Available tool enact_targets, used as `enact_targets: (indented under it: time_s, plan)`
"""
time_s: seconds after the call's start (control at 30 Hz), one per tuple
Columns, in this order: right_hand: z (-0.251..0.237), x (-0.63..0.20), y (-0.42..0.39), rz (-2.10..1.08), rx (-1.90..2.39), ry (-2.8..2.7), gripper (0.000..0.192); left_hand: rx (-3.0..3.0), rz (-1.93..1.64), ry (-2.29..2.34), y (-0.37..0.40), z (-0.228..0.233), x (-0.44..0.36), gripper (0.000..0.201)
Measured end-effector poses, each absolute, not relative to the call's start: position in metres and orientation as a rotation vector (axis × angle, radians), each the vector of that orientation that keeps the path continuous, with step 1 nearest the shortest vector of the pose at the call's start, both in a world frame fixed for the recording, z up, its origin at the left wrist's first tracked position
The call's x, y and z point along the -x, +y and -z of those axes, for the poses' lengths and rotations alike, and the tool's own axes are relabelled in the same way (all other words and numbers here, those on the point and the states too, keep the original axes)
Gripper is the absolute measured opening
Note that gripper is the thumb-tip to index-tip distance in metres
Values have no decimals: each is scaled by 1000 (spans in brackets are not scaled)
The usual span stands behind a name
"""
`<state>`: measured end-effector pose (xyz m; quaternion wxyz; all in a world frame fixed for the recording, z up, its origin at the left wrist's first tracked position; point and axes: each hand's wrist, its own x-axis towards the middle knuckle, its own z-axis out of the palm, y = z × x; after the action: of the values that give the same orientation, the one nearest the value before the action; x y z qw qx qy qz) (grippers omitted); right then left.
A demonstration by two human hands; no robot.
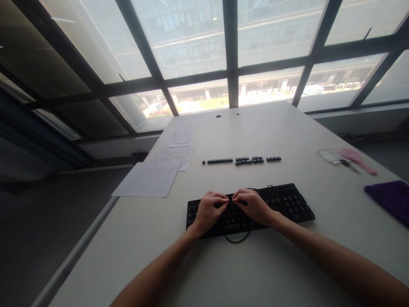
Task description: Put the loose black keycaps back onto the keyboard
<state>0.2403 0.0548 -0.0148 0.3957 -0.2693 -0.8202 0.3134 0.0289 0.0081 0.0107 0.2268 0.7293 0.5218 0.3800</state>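
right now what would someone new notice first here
Both hands, left hand and right hand, are curled together on the top rows of a black keyboard near the white table's front edge. Behind it lies a row of loose black keycaps, with paper sheets to the left.

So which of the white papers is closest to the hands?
The big sheet at the table's left edge. It lies just left of the keyboard; the other papers sit farther back toward the window.
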Motion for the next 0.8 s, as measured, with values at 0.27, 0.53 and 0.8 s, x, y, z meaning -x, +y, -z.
enact_targets:
  time_s: [0.27,0.53,0.8]
  plan:
    - [14,-240,54,-690,661,-2153,12,-2068,-1015,1425,7,-8,-29,12]
    - [8,-241,50,-519,647,-2307,17,-2211,-980,1405,5,-6,-30,15]
    - [1,-242,46,-497,673,-2371,15,-2309,-979,1448,5,-5,-32,15]
